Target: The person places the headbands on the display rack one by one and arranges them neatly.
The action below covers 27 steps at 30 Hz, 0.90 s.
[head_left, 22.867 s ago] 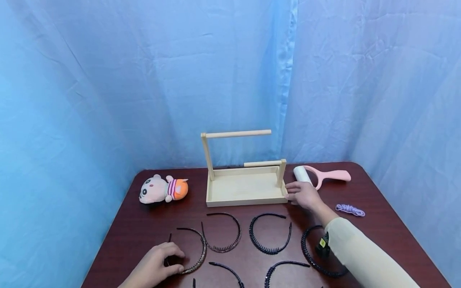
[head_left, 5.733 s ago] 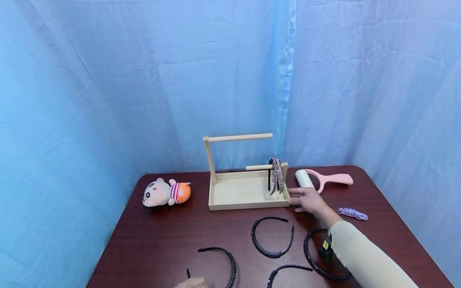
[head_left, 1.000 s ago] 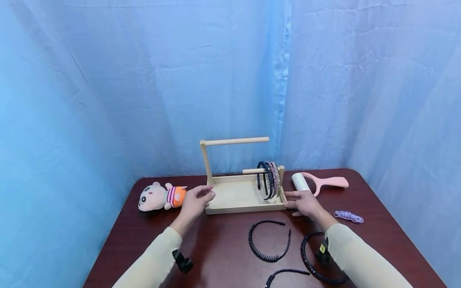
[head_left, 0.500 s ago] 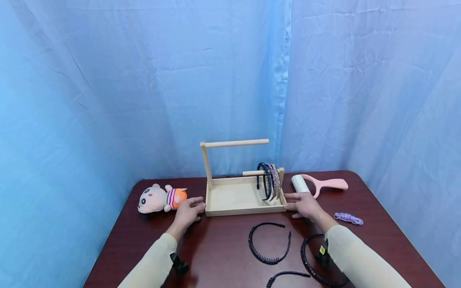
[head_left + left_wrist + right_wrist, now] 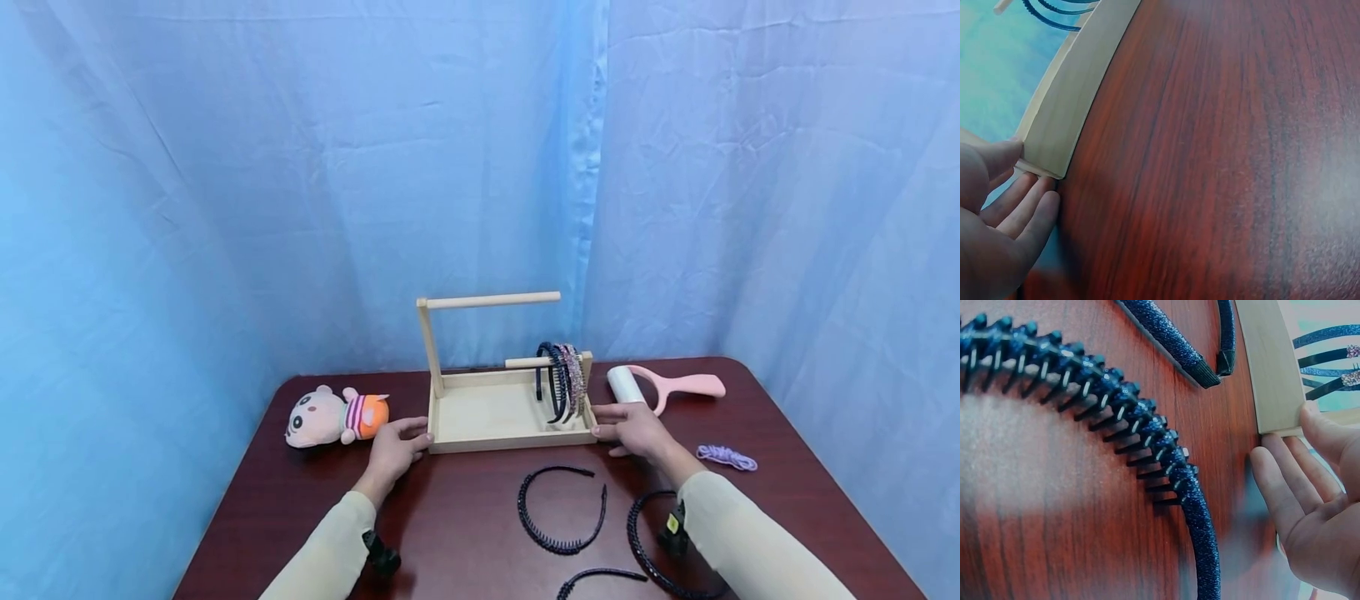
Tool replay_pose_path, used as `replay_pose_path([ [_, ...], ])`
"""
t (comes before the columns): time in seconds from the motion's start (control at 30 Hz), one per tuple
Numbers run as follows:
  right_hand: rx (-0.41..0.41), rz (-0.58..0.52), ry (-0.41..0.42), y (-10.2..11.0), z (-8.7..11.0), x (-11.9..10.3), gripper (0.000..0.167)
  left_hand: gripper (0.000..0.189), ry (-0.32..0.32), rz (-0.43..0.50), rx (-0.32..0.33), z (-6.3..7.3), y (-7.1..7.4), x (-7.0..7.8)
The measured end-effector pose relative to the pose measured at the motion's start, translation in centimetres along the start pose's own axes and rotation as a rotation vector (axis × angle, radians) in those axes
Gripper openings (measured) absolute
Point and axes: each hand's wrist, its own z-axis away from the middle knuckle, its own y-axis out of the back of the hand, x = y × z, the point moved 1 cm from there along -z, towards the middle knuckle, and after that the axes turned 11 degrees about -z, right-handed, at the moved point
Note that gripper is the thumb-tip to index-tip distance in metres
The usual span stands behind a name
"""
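A pale wooden tray rack with two horizontal bars stands at the back of the table, one hand at each end. My left hand touches its left end, thumb at the rim and fingers fairly straight against the outer side. At the right end my right hand does likewise, its fingers extended. Several headbands, dark and sparkly pink, hang on the lower bar. On the table lie black toothed headbands, one in front of the rack, one beneath my right sleeve, one at the bottom edge.
A plush toy lies left of the rack, close to my left hand. Behind my right hand is a pink-handled lint roller, with a bundle of purple cord nearer. Blue curtains enclose the table's back and sides.
Several headbands have come onto the lower bar from the table since the earliest frame. In the last second my left hand has lowered to the rack's left end; the right stays put.
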Motion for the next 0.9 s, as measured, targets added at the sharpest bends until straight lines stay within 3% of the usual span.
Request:
replay_pose_path([
  [0.33,-0.032,0.055,0.065,0.2,0.2,0.5,0.052,0.04,0.0,-0.022,-0.036,0.0,0.0,0.1],
  [0.53,-0.041,0.221,0.153,0.8,1.1,-0.1,0.051,0.041,0.001,-0.053,-0.057,0.3,-0.3,0.5],
  [0.73,-0.025,0.375,0.272,2.3,3.2,-1.9,0.046,0.04,0.004,-0.076,-0.043,0.2,-0.1,0.8],
  [0.9,-0.002,0.414,0.341,3.7,6.0,-3.1,0.042,0.039,0.018,-0.084,-0.026,0.2,0.4,1.0],
])
